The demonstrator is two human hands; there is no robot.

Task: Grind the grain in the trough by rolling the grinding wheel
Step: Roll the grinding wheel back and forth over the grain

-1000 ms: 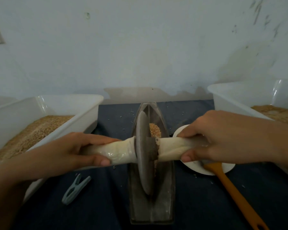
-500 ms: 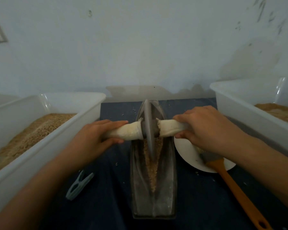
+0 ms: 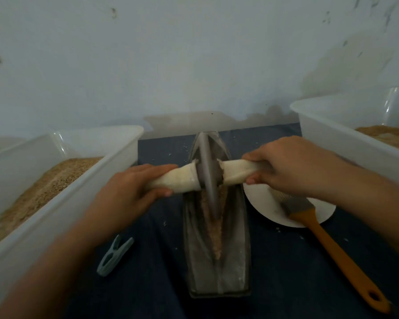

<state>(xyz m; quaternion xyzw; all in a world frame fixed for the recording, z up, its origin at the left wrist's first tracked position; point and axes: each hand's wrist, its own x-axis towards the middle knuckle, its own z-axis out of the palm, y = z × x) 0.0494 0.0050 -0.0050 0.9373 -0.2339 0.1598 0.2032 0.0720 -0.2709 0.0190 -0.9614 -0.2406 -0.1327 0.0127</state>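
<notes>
Grinding wheel (image 3: pixel 207 178): upright in the trough (image 3: pixel 217 254) at desk centre, toward its 12 o'clock end. Left hand (image 3: pixel 127 192) wrapped round the left handle, right hand (image 3: pixel 283 166) round the right. Grain (image 3: pixel 214 231): a partly crushed line along the groove toward 6 o'clock; grinding judged mid-course, more passes needed.

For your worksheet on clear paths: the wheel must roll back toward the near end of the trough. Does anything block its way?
Nothing visible does. Between the grinding wheel and the near end of the trough, only grain lies in the groove.
</notes>
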